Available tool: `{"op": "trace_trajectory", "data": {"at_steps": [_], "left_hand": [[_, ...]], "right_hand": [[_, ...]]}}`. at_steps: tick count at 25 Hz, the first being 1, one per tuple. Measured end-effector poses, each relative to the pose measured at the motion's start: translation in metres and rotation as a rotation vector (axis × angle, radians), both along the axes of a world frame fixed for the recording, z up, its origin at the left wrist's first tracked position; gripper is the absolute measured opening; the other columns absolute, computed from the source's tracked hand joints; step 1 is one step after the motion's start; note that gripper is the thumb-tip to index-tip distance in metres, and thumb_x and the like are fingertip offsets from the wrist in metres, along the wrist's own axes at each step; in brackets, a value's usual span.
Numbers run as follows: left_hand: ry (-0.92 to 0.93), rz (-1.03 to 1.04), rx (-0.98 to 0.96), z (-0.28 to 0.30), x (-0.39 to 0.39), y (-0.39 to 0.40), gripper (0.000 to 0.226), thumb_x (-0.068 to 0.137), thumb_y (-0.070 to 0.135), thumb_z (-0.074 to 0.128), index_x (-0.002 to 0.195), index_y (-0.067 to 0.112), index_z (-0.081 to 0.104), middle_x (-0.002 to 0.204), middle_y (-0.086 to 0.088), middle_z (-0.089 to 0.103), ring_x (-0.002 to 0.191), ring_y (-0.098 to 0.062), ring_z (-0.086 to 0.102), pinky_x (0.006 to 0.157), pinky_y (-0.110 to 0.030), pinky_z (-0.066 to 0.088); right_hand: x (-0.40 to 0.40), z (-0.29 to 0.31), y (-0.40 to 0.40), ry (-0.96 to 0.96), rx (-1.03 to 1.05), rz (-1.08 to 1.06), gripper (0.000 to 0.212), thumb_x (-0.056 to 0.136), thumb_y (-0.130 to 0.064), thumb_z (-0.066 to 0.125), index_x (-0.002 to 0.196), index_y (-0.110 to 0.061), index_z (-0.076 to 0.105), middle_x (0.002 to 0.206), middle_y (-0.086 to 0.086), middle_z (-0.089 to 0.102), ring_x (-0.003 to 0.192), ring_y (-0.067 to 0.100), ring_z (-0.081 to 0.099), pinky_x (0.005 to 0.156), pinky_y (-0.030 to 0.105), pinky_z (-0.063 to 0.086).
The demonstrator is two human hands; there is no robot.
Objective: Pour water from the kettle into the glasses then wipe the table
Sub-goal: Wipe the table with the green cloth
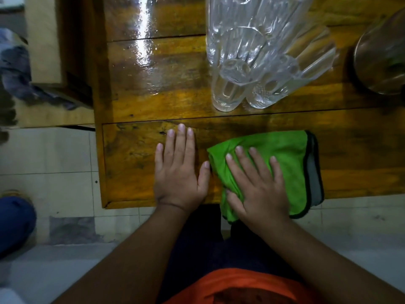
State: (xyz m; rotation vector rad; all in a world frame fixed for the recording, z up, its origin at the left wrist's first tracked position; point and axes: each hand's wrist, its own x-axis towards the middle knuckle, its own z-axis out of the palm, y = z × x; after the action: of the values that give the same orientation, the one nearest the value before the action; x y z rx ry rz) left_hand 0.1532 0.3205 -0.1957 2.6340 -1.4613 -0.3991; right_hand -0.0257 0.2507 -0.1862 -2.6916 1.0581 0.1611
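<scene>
right fingers [252, 159]: spread flat, pressing down on green cloth, not curled round it
right hand [256, 185]: palm down on cloth, wrist over near table edge
left fingers [180, 141]: straight, together, released, flat on bare wood, holding nothing
left hand [179, 172]: palm down just left of cloth, thumb tip touching or nearly touching cloth edge
green cloth [280, 150]: folded, dark trim, grey underside showing at right; lies on near plank, lower corner hanging past table edge
table [135, 167]: glossy wooden planks, bright glare streak far left
glasses [258, 62]: clear cluster, upright, well beyond the hands, apart from cloth
kettle [381, 60]: metallic body at right edge, partly cut off
floor [65, 159]: pale tiles
</scene>
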Motion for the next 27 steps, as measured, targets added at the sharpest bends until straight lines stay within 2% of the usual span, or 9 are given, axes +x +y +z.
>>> {"op": "trace_trajectory", "data": {"at_steps": [7, 9, 11, 13, 15, 18, 21, 23, 27], "left_hand": [[0.035, 0.000, -0.032, 0.001, 0.002, 0.001, 0.072, 0.093, 0.040, 0.036, 0.156, 0.011, 0.019, 0.165, -0.007, 0.012, 0.153, -0.022, 0.004, 0.122, -0.047, 0.009], [0.117, -0.021, -0.094, 0.006, 0.007, 0.007, 0.070, 0.093, 0.036, 0.039, 0.156, 0.013, 0.020, 0.165, -0.004, 0.014, 0.153, -0.018, 0.004, 0.122, -0.046, 0.011], [0.107, 0.046, -0.107, 0.009, 0.025, 0.021, 0.072, 0.093, 0.036, 0.046, 0.157, 0.015, 0.019, 0.165, -0.002, 0.015, 0.153, -0.016, 0.005, 0.121, -0.045, 0.015], [0.019, 0.185, -0.035, 0.009, 0.051, 0.037, 0.078, 0.094, 0.046, 0.043, 0.158, 0.015, 0.012, 0.166, -0.004, 0.007, 0.153, -0.019, -0.001, 0.122, -0.044, 0.009], [-0.011, 0.209, 0.024, 0.005, 0.065, 0.044, 0.080, 0.095, 0.055, 0.036, 0.158, 0.013, 0.009, 0.166, -0.007, 0.002, 0.153, -0.021, -0.004, 0.123, -0.045, 0.002], [-0.009, 0.181, 0.013, 0.000, 0.065, 0.043, 0.074, 0.096, 0.047, 0.035, 0.158, 0.013, 0.011, 0.166, -0.008, 0.004, 0.153, -0.022, -0.001, 0.123, -0.046, 0.002], [0.002, 0.202, -0.012, -0.003, 0.066, 0.046, 0.070, 0.096, 0.039, 0.037, 0.158, 0.015, 0.013, 0.166, -0.007, 0.006, 0.153, -0.021, 0.002, 0.123, -0.045, 0.003], [0.011, 0.207, -0.020, -0.004, 0.069, 0.047, 0.069, 0.096, 0.036, 0.038, 0.158, 0.015, 0.014, 0.166, -0.007, 0.007, 0.153, -0.021, 0.002, 0.123, -0.044, 0.004], [-0.001, 0.182, -0.024, -0.003, 0.070, 0.045, 0.068, 0.096, 0.034, 0.036, 0.157, 0.014, 0.015, 0.166, -0.008, 0.008, 0.153, -0.022, 0.003, 0.123, -0.045, 0.005]], "right_hand": [[0.069, 0.002, -0.023, -0.012, 0.036, -0.155, 0.071, 0.092, -0.050, 0.047, 0.156, -0.026, 0.029, 0.167, -0.001, 0.023, 0.154, 0.025, 0.019, 0.121, 0.055, 0.012], [0.066, 0.002, -0.017, 0.009, 0.041, -0.132, 0.073, 0.092, -0.051, 0.046, 0.157, -0.025, 0.026, 0.168, 0.000, 0.021, 0.155, 0.025, 0.017, 0.121, 0.055, 0.013], [0.050, 0.004, 0.002, 0.057, 0.038, -0.062, 0.074, 0.092, -0.051, 0.046, 0.158, -0.024, 0.026, 0.168, 0.001, 0.020, 0.154, 0.026, 0.019, 0.121, 0.055, 0.018], [0.042, 0.009, 0.020, 0.114, 0.029, 0.015, 0.073, 0.093, -0.053, 0.043, 0.158, -0.024, 0.025, 0.168, 0.001, 0.018, 0.154, 0.026, 0.020, 0.119, 0.055, 0.025], [0.054, 0.011, 0.022, 0.121, 0.016, 0.062, 0.071, 0.095, -0.054, 0.041, 0.158, -0.025, 0.025, 0.168, 0.001, 0.019, 0.153, 0.026, 0.022, 0.115, 0.053, 0.028], [0.108, 0.008, 0.007, 0.057, 0.018, 0.088, 0.069, 0.095, -0.054, 0.043, 0.156, -0.025, 0.029, 0.167, 0.001, 0.025, 0.152, 0.026, 0.026, 0.111, 0.050, 0.027], [0.145, 0.004, 0.004, 0.026, 0.043, 0.046, 0.070, 0.095, -0.054, 0.041, 0.157, -0.023, 0.027, 0.168, 0.002, 0.023, 0.154, 0.023, 0.019, 0.119, 0.050, 0.018], [0.134, 0.002, 0.016, 0.022, 0.036, 0.056, 0.072, 0.095, -0.053, 0.042, 0.158, -0.022, 0.025, 0.168, 0.003, 0.021, 0.155, 0.022, 0.015, 0.123, 0.051, 0.014], [0.091, 0.003, 0.046, 0.033, 0.061, 0.128, 0.074, 0.092, -0.050, 0.051, 0.157, -0.024, 0.028, 0.168, 0.001, 0.021, 0.155, 0.021, 0.016, 0.122, 0.051, 0.019]]}}
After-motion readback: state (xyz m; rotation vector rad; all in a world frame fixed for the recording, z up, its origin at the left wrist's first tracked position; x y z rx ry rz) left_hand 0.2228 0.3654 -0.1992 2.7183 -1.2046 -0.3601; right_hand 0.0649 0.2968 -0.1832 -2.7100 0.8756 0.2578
